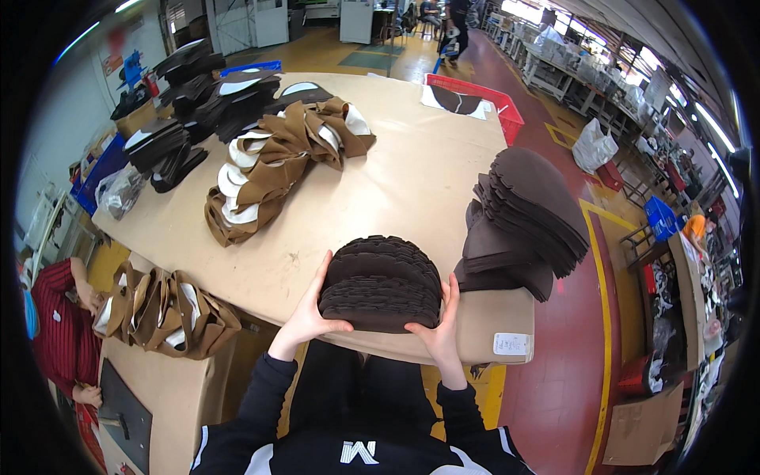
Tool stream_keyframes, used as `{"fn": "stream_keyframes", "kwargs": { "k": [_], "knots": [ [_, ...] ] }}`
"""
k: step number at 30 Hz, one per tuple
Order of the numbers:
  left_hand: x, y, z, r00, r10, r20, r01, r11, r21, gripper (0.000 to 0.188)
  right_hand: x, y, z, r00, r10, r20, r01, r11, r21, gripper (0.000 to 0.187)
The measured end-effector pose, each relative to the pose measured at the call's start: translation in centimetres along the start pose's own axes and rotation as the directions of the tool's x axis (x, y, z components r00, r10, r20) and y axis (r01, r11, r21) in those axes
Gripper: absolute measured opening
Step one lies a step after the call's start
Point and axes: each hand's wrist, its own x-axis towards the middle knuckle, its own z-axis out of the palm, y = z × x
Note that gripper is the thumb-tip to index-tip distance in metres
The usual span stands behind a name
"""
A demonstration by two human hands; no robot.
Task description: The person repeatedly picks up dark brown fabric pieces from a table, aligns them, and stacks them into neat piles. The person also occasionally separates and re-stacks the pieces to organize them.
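Note:
A thick stack of dark brown, half-round cut pieces (380, 281) is at the near edge of the table, its many layered edges facing up and toward me. My left hand (305, 315) grips its left side, thumb along the near edge and fingers up the side. On the opposite side my right hand (439, 324) clasps it the same way. Whether the stack rests on the tabletop or is slightly raised I cannot tell. To the right lies a larger, fanned pile of similar dark brown pieces (526, 214), nearest to my right hand.
A row of folded brown pieces with white parts (269, 166) crosses the beige table (396, 174). Dark piles (229, 103) stand at the far left, a red crate (507, 111) behind the far corner. At left, a person in a striped top (59, 317) works beside a hammer (115, 423).

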Motion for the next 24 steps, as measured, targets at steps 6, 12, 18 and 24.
{"fn": "stream_keyframes", "kwargs": {
  "k": [6, 12, 18, 24],
  "knots": [
    [-2.1, -1.9, -1.2, 0.994, -0.092, 0.056, 0.092, 0.996, 0.011, 0.121, -0.7, 0.5, -0.3, 0.994, 0.028, 0.108, 0.000, 0.968, -0.252, 0.129],
    [-5.8, -4.8, 0.0, 0.988, -0.026, -0.151, 0.030, 0.999, 0.026, 0.107, -1.7, 2.8, -0.9, 0.991, 0.064, 0.117, -0.033, 0.968, -0.251, 0.103],
    [-3.0, -2.6, 1.3, 0.932, -0.190, -0.308, 0.100, 0.953, -0.286, 0.088, -1.4, 1.4, 0.4, 0.998, -0.050, -0.029, 0.043, 0.980, -0.192, 0.091],
    [-0.3, -1.4, -2.4, 0.992, 0.004, 0.125, -0.009, 0.999, 0.038, 0.154, 0.5, -3.7, -1.6, 0.979, 0.040, 0.201, 0.004, 0.978, -0.210, 0.124]
  ]
}}
